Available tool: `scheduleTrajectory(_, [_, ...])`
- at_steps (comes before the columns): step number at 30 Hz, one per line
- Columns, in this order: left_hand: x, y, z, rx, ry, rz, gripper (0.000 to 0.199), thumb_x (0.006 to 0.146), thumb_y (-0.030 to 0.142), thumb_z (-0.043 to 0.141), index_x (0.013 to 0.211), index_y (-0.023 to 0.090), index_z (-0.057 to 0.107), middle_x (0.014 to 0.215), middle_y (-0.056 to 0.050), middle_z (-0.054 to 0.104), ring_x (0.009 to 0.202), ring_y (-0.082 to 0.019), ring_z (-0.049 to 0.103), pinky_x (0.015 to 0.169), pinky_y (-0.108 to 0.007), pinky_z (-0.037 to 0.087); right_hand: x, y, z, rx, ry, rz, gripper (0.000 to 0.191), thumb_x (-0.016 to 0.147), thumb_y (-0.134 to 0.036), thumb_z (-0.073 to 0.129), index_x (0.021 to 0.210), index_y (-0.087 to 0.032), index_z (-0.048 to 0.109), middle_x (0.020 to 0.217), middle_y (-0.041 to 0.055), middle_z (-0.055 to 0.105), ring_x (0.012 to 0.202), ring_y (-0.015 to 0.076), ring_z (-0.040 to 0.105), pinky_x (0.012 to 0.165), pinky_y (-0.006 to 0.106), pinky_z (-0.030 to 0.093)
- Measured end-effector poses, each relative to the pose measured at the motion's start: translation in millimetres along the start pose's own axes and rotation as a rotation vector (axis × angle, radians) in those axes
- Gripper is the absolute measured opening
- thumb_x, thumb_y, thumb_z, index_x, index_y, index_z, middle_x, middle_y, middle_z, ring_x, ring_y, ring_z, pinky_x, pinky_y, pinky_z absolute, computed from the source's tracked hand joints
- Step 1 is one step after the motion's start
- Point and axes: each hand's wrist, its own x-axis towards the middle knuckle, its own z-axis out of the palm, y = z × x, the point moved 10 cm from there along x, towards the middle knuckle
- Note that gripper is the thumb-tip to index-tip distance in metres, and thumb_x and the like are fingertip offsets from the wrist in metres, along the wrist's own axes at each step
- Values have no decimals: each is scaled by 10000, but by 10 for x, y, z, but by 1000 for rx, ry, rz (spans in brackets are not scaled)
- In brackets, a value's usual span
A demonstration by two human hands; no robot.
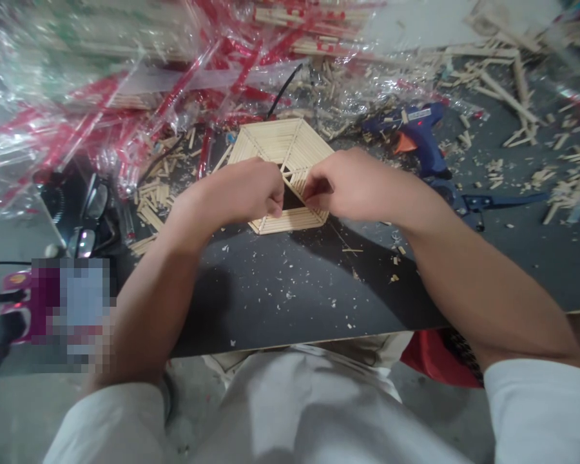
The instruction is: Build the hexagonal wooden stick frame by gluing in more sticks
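Observation:
A hexagonal panel of pale thin wooden sticks (270, 138) lies on the dark table, its sticks set in triangular sections. A dark gap shows in its front part, between my hands. My left hand (251, 190) bends over the panel's left side, fingers curled and closed at the gap's edge. On the other side of the gap, my right hand (341, 183) has thumb and fingers pinched together close to the panel's sticks. Whatever either pinch holds is hidden by the fingers.
A blue glue gun (423, 132) with an orange trigger lies right of the panel, near blue-handled cutters (468, 201). Plastic wrapping (174, 84) with red strips covers the back left. Stick offcuts (154, 200), eyeglasses (94, 200) and a purple power strip (19, 309) are at left.

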Motion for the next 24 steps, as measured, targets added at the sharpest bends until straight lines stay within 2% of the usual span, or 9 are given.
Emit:
scheduleTrajectory(5, [-10,20,-5,37,-12,-13,204,825,240,658,907,208,841,803,-41,764,741,-178,658,770,-304,433,-52,-78,5,-59,0,13,300,813,-30,625,982,-160,836,988,91,818,849,201,709,674,302,440])
scheduleTrajectory(8, [-17,51,-11,41,-2,15,206,821,214,649,884,211,844,796,-41,766,732,-179,659,750,-306,426,-77,-97,3,-112,7,45,261,815,-54,634,953,-164,826,970,109,805,851,227,707,675,318,439])
scheduleTrajectory(13, [-17,53,-33,33,48,55,198,816,206,649,849,225,844,767,-36,761,773,-194,690,779,-312,441,-73,-151,14,-123,15,-3,163,852,-144,653,879,-182,809,886,126,772,807,245,681,646,330,434])
scheduleTrajectory(17, [-7,56,-18,26,32,70,210,815,200,646,852,228,851,759,-27,771,768,-187,700,796,-309,452,-99,-168,13,-146,15,12,155,867,-137,635,868,-176,785,843,135,731,788,250,658,632,333,411])
scheduleTrajectory(24, [-12,109,-45,1,37,75,226,791,164,625,798,227,842,738,-4,779,750,-169,705,774,-287,457,-156,-197,24,-140,-20,91,196,870,-82,626,916,-168,796,932,161,724,875,295,681,689,366,419])
